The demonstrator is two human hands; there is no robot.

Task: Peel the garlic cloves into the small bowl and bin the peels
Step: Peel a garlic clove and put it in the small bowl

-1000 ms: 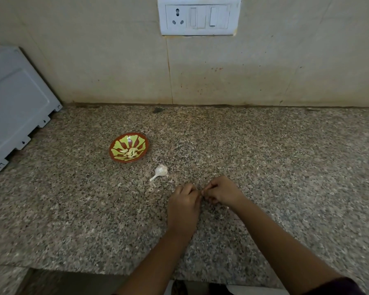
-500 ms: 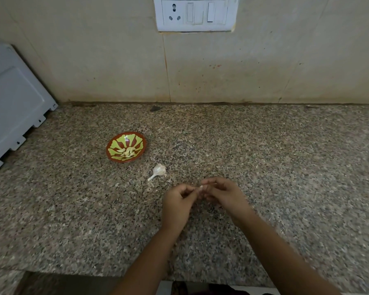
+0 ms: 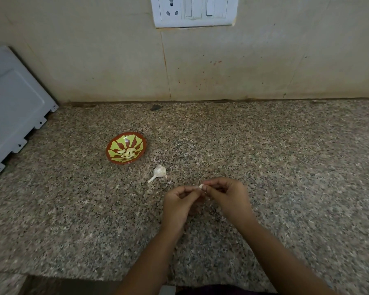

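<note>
A speckled granite countertop (image 3: 285,167) fills the lower part of the head view and runs back to a beige tiled wall (image 3: 94,60). At the far left a grey appliance panel (image 3: 11,111) stands on the counter, its notched lower edge facing the work area. High on the wall, a white switch plate (image 3: 193,11) with a socket and rocker switches is cut off by the top edge of the frame.

Both forearms reach in from the bottom edge and meet over the front middle of the counter. The left hand (image 3: 178,204) and the right hand (image 3: 228,196) are raised just above the stone with fingers curled inward, fingertips touching. Between them they pinch a garlic clove (image 3: 200,186), of which only a pale tip shows. How much skin is left on it cannot be told.

The small bowl (image 3: 144,143), red-brown with yellow-green petal shapes, sits on the counter to the left of and beyond the hands, well apart from them. Peeled cloves (image 3: 128,154) lie in a small heap in its bottom.

Between the bowl and the hands, nearer the hands, the garlic bulb remnant (image 3: 159,171) lies on its side on the stone, its stalk pointing toward the front left.
</note>
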